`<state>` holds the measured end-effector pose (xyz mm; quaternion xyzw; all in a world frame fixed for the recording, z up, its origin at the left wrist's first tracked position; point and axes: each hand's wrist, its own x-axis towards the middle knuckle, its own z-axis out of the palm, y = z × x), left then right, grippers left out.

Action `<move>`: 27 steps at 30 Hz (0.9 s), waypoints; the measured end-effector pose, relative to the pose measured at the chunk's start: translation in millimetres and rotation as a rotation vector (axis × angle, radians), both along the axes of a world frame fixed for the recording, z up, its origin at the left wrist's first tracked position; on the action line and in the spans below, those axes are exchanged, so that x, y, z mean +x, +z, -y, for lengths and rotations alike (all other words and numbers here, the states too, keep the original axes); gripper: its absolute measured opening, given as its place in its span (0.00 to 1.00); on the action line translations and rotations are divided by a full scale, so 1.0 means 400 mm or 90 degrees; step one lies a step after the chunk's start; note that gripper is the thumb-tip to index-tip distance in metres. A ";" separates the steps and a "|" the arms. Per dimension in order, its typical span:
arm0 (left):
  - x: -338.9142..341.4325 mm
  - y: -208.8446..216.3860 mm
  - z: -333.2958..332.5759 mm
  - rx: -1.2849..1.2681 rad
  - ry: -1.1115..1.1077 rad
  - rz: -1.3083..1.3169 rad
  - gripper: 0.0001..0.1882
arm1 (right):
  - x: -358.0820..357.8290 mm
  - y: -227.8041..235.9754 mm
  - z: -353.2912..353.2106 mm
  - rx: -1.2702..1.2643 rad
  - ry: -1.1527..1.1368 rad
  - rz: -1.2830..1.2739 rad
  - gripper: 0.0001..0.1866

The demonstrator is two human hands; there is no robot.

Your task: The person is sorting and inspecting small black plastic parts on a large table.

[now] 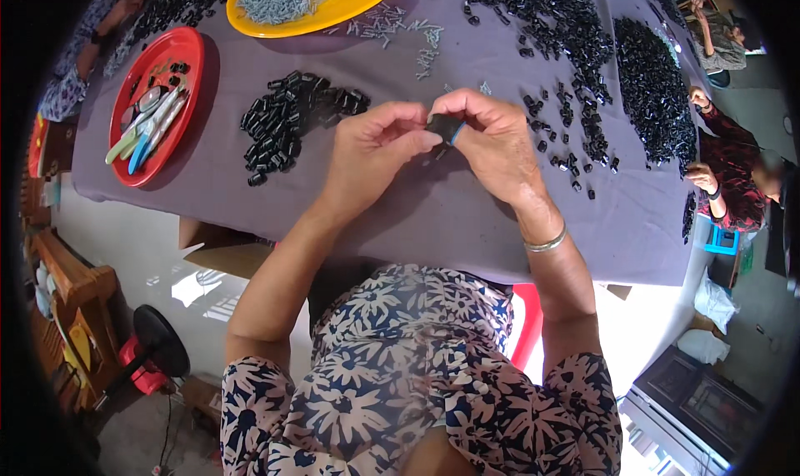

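Observation:
My two hands meet above the front part of the table, fingertips pinched close together. My left hand [375,147] is closed, its thumb and index finger pressing on a small black part [443,127] between the hands. From the other side, my right hand [500,143] grips around the same spot with bent index finger and thumb. A blue edge shows beside the dark surface at the right thumb; whether that is a thumb cover, I cannot tell. Fingers hide most of the part. Left of my hands lies a pile of small black parts [287,118].
A red tray [197,101] with several handled tools stands at left. A yellow dish [367,8] of grey metal pins is at the back, with loose pins [425,47] beside it. Black parts [654,93] cover the right side. Other people sit at the far left and right.

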<state>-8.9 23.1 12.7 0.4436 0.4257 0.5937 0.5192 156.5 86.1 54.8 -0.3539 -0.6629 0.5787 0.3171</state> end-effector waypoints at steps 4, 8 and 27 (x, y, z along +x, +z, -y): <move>-0.012 -0.010 -0.003 -0.020 0.012 -0.029 0.10 | 0.008 0.009 -0.018 0.080 0.076 0.086 0.06; -0.015 -0.008 -0.012 -0.048 0.119 -0.046 0.07 | 0.040 0.015 -0.035 0.216 0.060 0.102 0.12; -0.013 0.001 -0.012 -0.017 -0.016 -0.012 0.07 | 0.025 -0.016 -0.030 0.165 0.067 -0.011 0.07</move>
